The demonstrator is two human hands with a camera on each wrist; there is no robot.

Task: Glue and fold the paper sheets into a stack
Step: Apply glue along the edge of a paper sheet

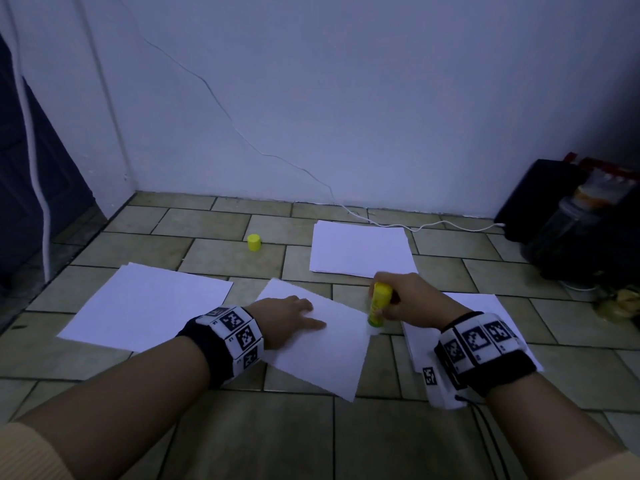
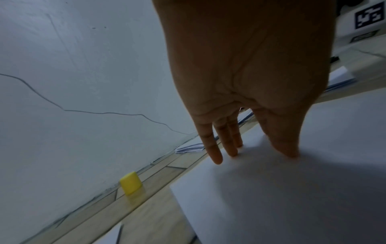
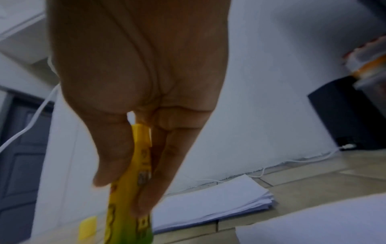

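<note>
Flat-fingered, left hand [image 1: 291,315] presses the sheet [image 1: 322,344] while right hand [image 1: 412,299] grips a yellow glue stick [image 1: 378,304], label unreadable.

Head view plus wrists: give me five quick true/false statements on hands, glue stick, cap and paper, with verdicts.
1. The right hand grips the glue stick. True.
2. The yellow cap is on the glue stick. False: it sits alone on the floor tiles.
3. The left hand rests flat on the centre sheet. True.
4. The left hand holds the cap. False: it holds nothing.
5. The glue stick points down at the centre sheet's right edge. True.
</note>
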